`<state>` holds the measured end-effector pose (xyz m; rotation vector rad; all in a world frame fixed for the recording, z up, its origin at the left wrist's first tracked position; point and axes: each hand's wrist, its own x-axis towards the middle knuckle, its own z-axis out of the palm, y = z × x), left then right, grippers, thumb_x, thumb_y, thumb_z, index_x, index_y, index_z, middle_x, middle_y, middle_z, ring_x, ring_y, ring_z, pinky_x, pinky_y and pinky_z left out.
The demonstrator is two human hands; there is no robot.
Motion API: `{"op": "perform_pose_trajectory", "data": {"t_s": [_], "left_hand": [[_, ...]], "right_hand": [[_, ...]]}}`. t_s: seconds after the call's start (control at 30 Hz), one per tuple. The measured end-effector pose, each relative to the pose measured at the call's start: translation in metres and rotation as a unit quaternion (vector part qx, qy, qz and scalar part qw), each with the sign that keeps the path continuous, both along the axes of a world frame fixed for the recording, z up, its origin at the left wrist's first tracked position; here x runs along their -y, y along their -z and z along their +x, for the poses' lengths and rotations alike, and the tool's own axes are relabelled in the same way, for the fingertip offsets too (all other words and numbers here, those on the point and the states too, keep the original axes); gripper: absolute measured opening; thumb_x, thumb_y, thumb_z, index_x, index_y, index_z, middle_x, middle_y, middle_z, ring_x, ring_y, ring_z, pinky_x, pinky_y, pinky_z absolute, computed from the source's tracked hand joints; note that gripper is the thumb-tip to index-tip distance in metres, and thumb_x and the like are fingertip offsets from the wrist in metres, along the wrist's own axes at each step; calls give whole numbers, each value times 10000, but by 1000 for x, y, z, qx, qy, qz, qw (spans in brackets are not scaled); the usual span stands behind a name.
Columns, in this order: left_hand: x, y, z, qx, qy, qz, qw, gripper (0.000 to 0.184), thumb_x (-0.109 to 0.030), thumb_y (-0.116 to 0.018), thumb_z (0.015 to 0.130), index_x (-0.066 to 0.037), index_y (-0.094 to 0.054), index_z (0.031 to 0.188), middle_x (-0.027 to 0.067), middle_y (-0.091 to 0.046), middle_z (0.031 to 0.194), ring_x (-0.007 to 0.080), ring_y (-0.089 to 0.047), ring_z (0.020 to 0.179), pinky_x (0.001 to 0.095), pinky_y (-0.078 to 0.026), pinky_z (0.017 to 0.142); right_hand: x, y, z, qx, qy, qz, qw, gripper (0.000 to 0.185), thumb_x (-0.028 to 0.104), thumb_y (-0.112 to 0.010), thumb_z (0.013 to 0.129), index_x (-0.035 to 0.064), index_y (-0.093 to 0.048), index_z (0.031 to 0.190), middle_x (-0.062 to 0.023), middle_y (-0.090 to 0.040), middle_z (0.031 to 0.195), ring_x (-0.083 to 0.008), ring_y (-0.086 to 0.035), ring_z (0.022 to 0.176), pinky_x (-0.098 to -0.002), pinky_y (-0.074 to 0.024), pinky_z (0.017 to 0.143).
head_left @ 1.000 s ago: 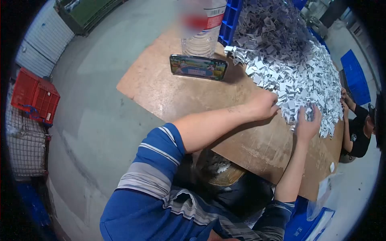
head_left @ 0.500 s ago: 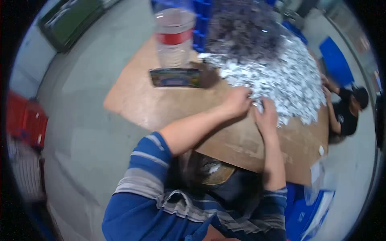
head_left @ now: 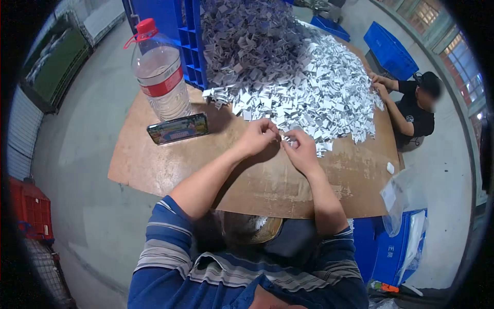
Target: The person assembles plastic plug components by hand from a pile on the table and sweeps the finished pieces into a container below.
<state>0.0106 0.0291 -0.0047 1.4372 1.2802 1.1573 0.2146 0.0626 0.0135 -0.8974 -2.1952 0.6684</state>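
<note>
A large heap of small, flat white pieces (head_left: 334, 87) covers the far part of the brown table, its upper left part in shadow. My left hand (head_left: 260, 138) is at the heap's near edge, thumb and fingers pinched together; whatever is between them is too small to make out. Close beside it, almost touching, my right hand (head_left: 302, 152) is closed, with a small white piece (head_left: 288, 138) showing at its fingertips. Left of my hands, a phone (head_left: 178, 129) with a lit screen leans on its long side against a big clear bottle (head_left: 164, 85) with a red cap.
The brown tabletop (head_left: 278, 190) has a worn near edge above my lap, where a round container (head_left: 267, 230) sits. A blue crate (head_left: 190, 46) stands behind the bottle. Across the heap, a person in black (head_left: 417, 108) reaches into the pieces. Blue bins (head_left: 388, 46) stand beyond.
The view has swung, so the bottle, phone and heap appear further left and the blur is gone. My hands stay close together at the heap's edge, fingers still pinched.
</note>
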Motion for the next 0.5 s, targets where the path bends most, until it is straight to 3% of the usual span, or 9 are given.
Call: {"op": "perform_pose_trajectory", "data": {"t_s": [0.03,0.1,0.13,0.27,0.33,0.43,0.5], "left_hand": [[-2,1,-1,39,-7,-16,999,246,-118,-695,878,19,-659,1080,113,-692,906,218,-632,785,315,-521,714],[-2,4,-4,116,-22,-49,992,269,-129,-703,883,19,-651,1101,107,-685,904,208,-618,763,307,-512,699],[2,1,-2,114,-24,-51,992,269,-129,-703,883,19,-651,1101,107,-685,904,208,-618,763,307,-512,699],[23,-24,23,-113,-10,208,972,312,-172,-723,891,14,-646,1130,96,-685,905,203,-601,730,309,-503,678],[26,-31,23,-135,16,92,986,325,-196,-733,892,4,-655,1136,101,-691,891,226,-630,747,329,-518,694],[22,-21,29,-67,-13,81,994,279,-191,-742,821,19,-691,997,132,-686,860,258,-606,686,357,-505,636],[19,-6,28,-115,-32,120,986,291,-181,-736,863,-45,-680,1114,114,-702,913,225,-639,763,341,-526,689]], "right_hand": [[-3,2,4,-61,18,-118,991,365,12,-610,862,25,-579,1226,-95,-666,855,-220,-655,708,-301,-517,618],[-6,5,9,-178,53,-345,920,294,11,-587,892,11,-582,1186,-103,-660,798,-193,-642,628,-280,-504,555],[-5,4,9,-179,51,-348,919,294,11,-587,892,11,-582,1186,-103,-660,798,-193,-642,628,-280,-504,555],[-2,-6,1,-275,18,-423,863,206,39,-559,930,4,-578,1132,-109,-640,735,-154,-605,545,-250,-480,492],[-5,-1,4,-282,12,-427,859,230,37,-573,916,-2,-577,1143,-112,-639,742,-170,-619,563,-250,-504,516],[-6,2,8,-292,55,-440,847,176,43,-573,914,9,-570,1086,-109,-637,774,-183,-624,570,-247,-525,543],[-10,2,9,-252,39,-449,856,159,55,-575,915,16,-562,1069,-110,-636,802,-185,-626,580,-246,-533,553]]}}
